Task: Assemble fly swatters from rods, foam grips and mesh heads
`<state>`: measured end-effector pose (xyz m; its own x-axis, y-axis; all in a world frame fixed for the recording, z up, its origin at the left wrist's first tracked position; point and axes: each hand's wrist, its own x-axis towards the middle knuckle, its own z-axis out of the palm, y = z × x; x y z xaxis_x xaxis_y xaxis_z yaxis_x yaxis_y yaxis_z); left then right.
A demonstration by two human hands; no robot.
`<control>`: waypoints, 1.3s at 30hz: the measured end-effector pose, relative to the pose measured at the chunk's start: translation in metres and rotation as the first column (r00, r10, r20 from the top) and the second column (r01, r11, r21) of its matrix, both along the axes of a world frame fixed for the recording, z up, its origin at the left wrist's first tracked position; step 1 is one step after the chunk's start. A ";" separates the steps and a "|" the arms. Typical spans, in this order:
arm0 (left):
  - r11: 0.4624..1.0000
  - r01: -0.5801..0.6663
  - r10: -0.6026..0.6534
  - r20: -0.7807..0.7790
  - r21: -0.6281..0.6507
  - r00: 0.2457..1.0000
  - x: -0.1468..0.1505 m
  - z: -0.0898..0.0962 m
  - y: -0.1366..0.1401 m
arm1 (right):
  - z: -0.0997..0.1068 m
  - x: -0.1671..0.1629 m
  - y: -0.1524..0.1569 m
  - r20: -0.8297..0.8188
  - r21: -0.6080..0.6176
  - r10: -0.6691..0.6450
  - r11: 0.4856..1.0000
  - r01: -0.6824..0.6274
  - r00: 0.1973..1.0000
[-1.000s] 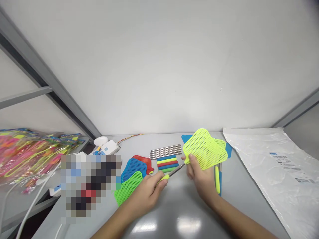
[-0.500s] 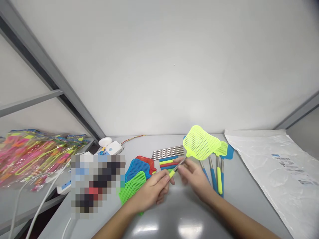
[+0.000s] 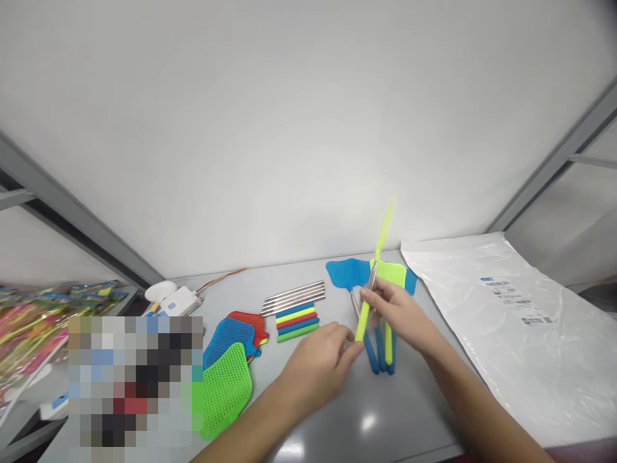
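Observation:
A yellow fly swatter (image 3: 365, 315) is tilted between my hands, its head edge-on and blurred at the top. My left hand (image 3: 318, 363) pinches the bottom end of its yellow handle. Higher up, my right hand (image 3: 402, 314) has its fingers closed around the handle's top and the metal shaft. Beneath and beyond the right hand lie several finished swatters, among them a blue one (image 3: 348, 273) and a yellow one (image 3: 393, 273). To the left are coloured handles (image 3: 297, 319) in a row, with thin metal rods (image 3: 294, 298) behind them.
Loose mesh swatter heads in green (image 3: 226, 389), blue (image 3: 231, 339) and red (image 3: 251, 320) overlap on the left of the table. Behind them sits a white power strip (image 3: 179, 301). A white plastic mailer (image 3: 482, 308) covers the right side. Bagged colourful items (image 3: 33, 334) lie far left.
The yellow swatter has turned from face-on to edge-on and swung upright. My left hand has shifted to the handle's bottom end, my right hand to its top. The view has turned right.

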<state>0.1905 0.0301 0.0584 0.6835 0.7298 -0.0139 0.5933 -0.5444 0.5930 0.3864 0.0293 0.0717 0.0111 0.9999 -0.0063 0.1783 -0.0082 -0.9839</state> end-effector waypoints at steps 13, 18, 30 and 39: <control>0.971 0.149 -0.109 -0.207 0.186 0.972 0.023 -0.050 -0.017 | -0.031 0.009 0.020 0.875 0.028 -0.145 0.968 0.251 0.463; 0.976 0.131 -0.104 -0.159 0.172 0.982 0.025 -0.056 -0.016 | -0.040 0.000 0.023 0.933 0.010 -0.106 0.962 0.271 0.344; 0.985 0.109 -0.090 -0.141 0.131 0.986 0.027 -0.056 -0.012 | -0.044 -0.007 0.022 0.961 -0.008 -0.060 0.970 0.243 0.272; 0.985 0.112 -0.086 -0.193 0.132 0.978 0.032 -0.056 -0.008 | -0.050 -0.012 0.027 0.977 -0.021 -0.030 0.973 0.232 0.212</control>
<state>0.2223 0.0218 0.0025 0.7477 0.6623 -0.0490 0.6245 -0.6762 0.3908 0.3740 0.0561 0.0221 0.2401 0.9707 -0.0111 0.9700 -0.2404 -0.0357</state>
